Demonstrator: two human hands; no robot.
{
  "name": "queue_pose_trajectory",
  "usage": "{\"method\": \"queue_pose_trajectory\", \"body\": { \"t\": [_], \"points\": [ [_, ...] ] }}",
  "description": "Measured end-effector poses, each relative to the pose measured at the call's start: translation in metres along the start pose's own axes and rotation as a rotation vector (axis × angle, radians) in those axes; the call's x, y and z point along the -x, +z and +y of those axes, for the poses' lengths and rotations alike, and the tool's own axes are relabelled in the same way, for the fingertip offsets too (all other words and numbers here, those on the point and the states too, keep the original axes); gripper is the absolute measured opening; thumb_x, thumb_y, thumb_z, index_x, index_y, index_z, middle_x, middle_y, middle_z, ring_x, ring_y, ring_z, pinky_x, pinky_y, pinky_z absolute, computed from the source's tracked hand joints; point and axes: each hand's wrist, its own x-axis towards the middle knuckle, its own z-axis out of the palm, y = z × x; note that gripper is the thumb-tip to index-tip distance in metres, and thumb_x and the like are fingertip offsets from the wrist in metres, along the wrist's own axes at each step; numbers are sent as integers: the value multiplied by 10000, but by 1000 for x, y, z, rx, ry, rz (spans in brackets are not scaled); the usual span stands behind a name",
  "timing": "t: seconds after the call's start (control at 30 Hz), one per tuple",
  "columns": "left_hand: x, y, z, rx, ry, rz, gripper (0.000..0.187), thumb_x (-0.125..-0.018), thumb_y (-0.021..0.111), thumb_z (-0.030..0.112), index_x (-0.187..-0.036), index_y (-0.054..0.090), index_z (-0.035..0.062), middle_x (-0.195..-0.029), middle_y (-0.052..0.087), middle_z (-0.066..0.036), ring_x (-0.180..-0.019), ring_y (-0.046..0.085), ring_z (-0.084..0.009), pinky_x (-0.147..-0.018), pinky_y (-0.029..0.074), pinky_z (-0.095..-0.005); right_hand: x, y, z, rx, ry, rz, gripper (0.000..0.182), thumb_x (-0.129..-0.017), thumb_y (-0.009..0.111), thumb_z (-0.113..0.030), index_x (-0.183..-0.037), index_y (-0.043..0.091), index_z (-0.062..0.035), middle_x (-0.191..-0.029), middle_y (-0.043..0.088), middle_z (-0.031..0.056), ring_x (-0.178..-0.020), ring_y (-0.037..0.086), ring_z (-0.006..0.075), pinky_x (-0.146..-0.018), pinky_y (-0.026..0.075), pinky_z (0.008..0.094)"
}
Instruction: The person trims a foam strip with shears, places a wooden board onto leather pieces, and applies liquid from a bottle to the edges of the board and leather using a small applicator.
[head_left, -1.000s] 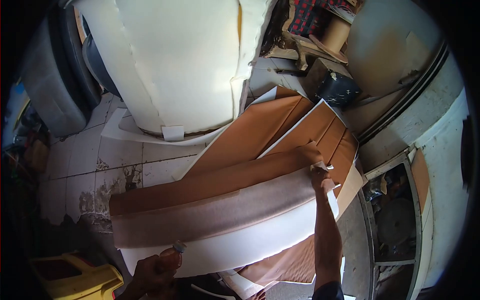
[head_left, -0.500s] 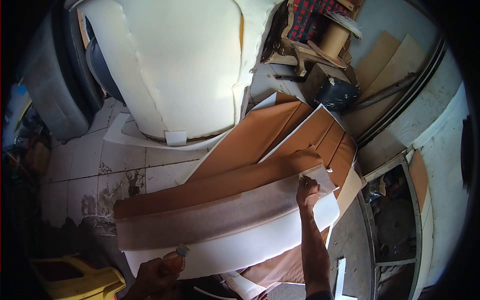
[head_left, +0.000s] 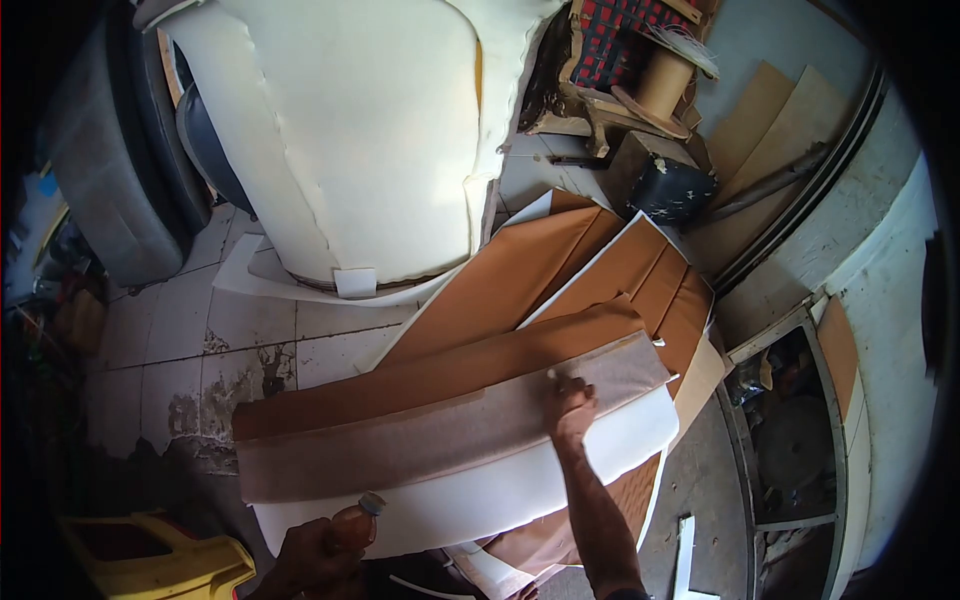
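My left hand (head_left: 305, 560) is wrapped round a small clear bottle (head_left: 352, 528) of orange-brown liquid with a pale cap, at the panel's near edge. My right hand (head_left: 572, 405) is closed, its fingertips on the greyish-brown fabric backing (head_left: 430, 440) of a long curved panel. A small pale tip shows at the fingers; what it belongs to I cannot make out. Brown leatherette (head_left: 420, 380) runs along the panel's far edge, and white foam (head_left: 470, 510) along its near edge.
More brown leatherette pieces (head_left: 500, 275) with white backing lie under and beyond the panel. A large cream foam-covered seat (head_left: 370, 140) stands ahead. A yellow plastic item (head_left: 215, 560) sits at lower left, a metal-framed cabinet (head_left: 790, 430) on the right, a wooden spool (head_left: 662, 85) at the back.
My right hand has slid left along the fabric backing, away from the panel's right end. My left hand keeps the bottle in nearly the same place.
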Motion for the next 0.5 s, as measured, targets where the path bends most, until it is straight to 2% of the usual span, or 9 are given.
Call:
{"method": "queue_pose_trajectory", "body": {
  "t": [0.03,0.13,0.27,0.33,0.4,0.47,0.5],
  "points": [
    [0,1,-2,-6,-11,-2,481,-747,818,301,-1143,692,58,-989,738,-112,-934,711,-190,-862,556,-351,11,14,-3,-1,-171,152,177,-928,630,-298,-970,706,-144,-838,666,91,-809,603,309,-769,449,442],
    [-5,9,-7,38,-31,-57,463,-760,809,289,-1145,690,61,-999,737,-104,-943,705,-175,-863,553,-345,37,13,-34,-194,-328,110,167,-935,598,-280,-951,696,-146,-840,650,103,-859,596,329,-790,441,465],
    [-3,5,-1,14,-3,-81,458,-768,804,283,-1153,687,63,-1011,734,-98,-959,701,-169,-873,551,-343,40,-17,-52,-299,-349,52,126,-885,635,-263,-916,688,-153,-892,643,84,-879,593,313,-797,432,461],
    [6,4,10,88,75,-16,462,-770,805,290,-1156,685,66,-1017,732,-97,-971,699,-171,-876,552,-345,36,-21,-46,-217,-178,166,134,-907,609,-237,-877,686,-131,-875,646,117,-858,598,331,-784,443,482],
    [7,6,7,124,74,-7,463,-769,807,290,-1159,685,72,-1017,731,-98,-973,700,-173,-878,553,-345,48,0,-48,-90,-159,91,112,-884,628,-222,-888,691,-130,-887,644,112,-853,601,327,-791,446,481],
    [5,9,9,158,77,-4,465,-768,809,291,-1161,685,77,-1017,731,-99,-974,700,-176,-880,553,-345,60,6,-64,-193,-425,59,109,-858,654,-214,-909,703,-132,-878,644,100,-852,611,320,-788,448,478],
    [4,10,12,120,64,-20,466,-767,810,294,-1162,686,81,-1021,731,-100,-975,701,-180,-883,553,-345,64,-1,-69,-341,-472,30,119,-839,673,-215,-913,694,-125,-874,642,93,-857,619,311,-784,449,467]
  ]
}}
